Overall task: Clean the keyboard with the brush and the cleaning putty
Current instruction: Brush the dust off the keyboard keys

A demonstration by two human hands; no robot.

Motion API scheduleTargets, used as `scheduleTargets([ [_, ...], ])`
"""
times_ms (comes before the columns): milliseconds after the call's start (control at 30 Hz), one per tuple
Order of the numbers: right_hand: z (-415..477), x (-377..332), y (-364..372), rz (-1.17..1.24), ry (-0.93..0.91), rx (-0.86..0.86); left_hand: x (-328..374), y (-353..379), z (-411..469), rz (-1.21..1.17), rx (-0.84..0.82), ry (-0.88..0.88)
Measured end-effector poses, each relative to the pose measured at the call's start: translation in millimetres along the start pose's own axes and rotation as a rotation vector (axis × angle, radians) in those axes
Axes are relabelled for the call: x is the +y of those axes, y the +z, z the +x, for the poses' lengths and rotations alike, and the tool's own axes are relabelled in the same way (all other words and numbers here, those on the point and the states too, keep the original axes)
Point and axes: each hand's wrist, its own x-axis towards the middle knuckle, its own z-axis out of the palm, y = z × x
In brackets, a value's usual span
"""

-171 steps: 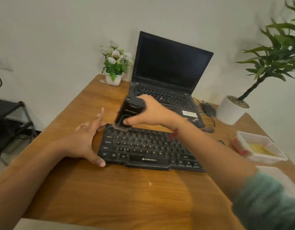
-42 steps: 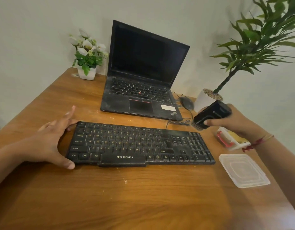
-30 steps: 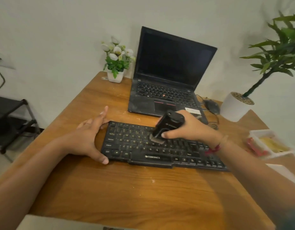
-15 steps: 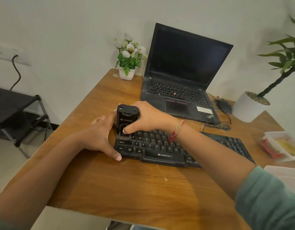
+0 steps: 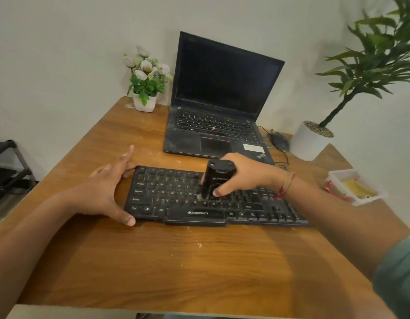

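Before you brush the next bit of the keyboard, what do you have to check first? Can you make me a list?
1. Black keyboard held steady: ok, the left hand braces its left end.
2. Stubby black brush gripped: ok, the right hand wraps round it.
3. Grey bristles on the keys: ok, they touch the lower letter rows.
4. Yellow cleaning putty ready: ok, it lies in the open clear plastic tub at the right.
5. Wooden table free of crumbs: not ok, pale specks lie in front of the keyboard.
6. Keys under the brush clean: cannot tell, too blurred.
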Motion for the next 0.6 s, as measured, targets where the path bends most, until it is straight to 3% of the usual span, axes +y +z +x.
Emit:
scheduleTargets([
  [200, -65.5, 46.1, -33.9, -0.019, 0.111, -0.014, -8.1, 0.2, 2.7, 0.009, 0.024, -0.032],
  [467, -143.6, 133.9, -69.0, -0.006, 0.418, 0.145, -18.7, 3.2, 6.0, 0.011, 0.09, 0.024],
  [600, -153.5, 145.6, -73.4, 0.002, 0.417, 0.167, -20.7, 5.7, 8.4, 0.008, 0.11, 0.042],
])
